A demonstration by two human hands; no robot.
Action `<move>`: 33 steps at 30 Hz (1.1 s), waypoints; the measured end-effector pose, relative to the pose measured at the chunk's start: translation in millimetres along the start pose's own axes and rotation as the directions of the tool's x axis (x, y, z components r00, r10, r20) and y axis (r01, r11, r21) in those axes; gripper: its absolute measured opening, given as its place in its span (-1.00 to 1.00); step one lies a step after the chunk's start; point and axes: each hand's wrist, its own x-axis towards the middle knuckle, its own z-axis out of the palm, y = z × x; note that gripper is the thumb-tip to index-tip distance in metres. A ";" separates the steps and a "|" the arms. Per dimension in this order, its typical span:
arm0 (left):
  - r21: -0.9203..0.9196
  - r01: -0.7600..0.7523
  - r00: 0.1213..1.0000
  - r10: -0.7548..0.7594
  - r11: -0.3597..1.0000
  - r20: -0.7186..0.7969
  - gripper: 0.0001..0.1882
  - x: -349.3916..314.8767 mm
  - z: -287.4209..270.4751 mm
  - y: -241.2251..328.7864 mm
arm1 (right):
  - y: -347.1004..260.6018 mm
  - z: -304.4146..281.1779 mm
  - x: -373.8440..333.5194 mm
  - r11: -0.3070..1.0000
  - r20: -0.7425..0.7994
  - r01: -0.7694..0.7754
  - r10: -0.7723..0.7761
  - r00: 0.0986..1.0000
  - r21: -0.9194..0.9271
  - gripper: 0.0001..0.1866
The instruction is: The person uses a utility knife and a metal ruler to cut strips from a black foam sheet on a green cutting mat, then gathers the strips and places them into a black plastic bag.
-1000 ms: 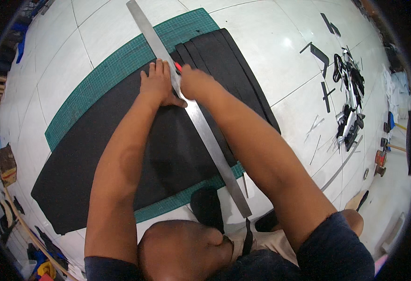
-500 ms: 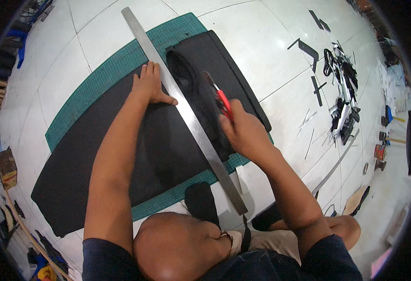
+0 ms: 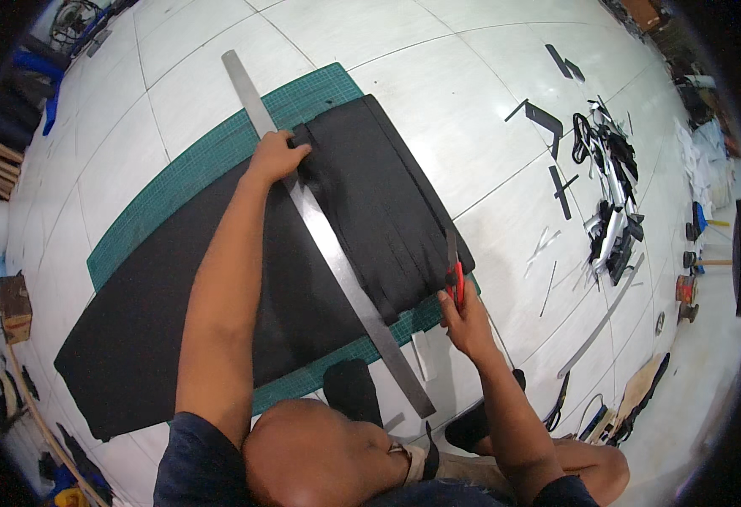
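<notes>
A large black fabric sheet (image 3: 218, 279) lies over a green cutting mat (image 3: 163, 198), its right part folded into layers. A long metal ruler (image 3: 328, 237) lies slantwise across both. My left hand (image 3: 279, 158) is at the sheet's far edge, over the ruler, thumb and fingers closed on what looks like the black fabric. Held in my right hand (image 3: 469, 324) is a pair of red-handled scissors (image 3: 456, 280), the grey blades pointing away from me over the near right corner of the folded layers. My fingers hide part of the handles.
Black and silver scraps (image 3: 614, 198) lie heaped on the white tiled floor to the right. A long grey strip (image 3: 603, 317) curves below them. A small white piece (image 3: 422, 353) sits beside the ruler's near end. A brown block (image 3: 14, 308) stands at far left.
My left hand has gone from pressing flat on the ruler to closing at the sheet's far edge. My right hand has brought the scissors rightward and nearer. The fabric's raised fold now lies flatter.
</notes>
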 end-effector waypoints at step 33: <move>0.103 -0.108 0.994 0.108 0.989 0.004 -0.46 47.5 -4.1 -5.2 | 152.9 -39.3 -15.0 0.927 -0.422 -0.205 0.330 0.844 0.314 -0.78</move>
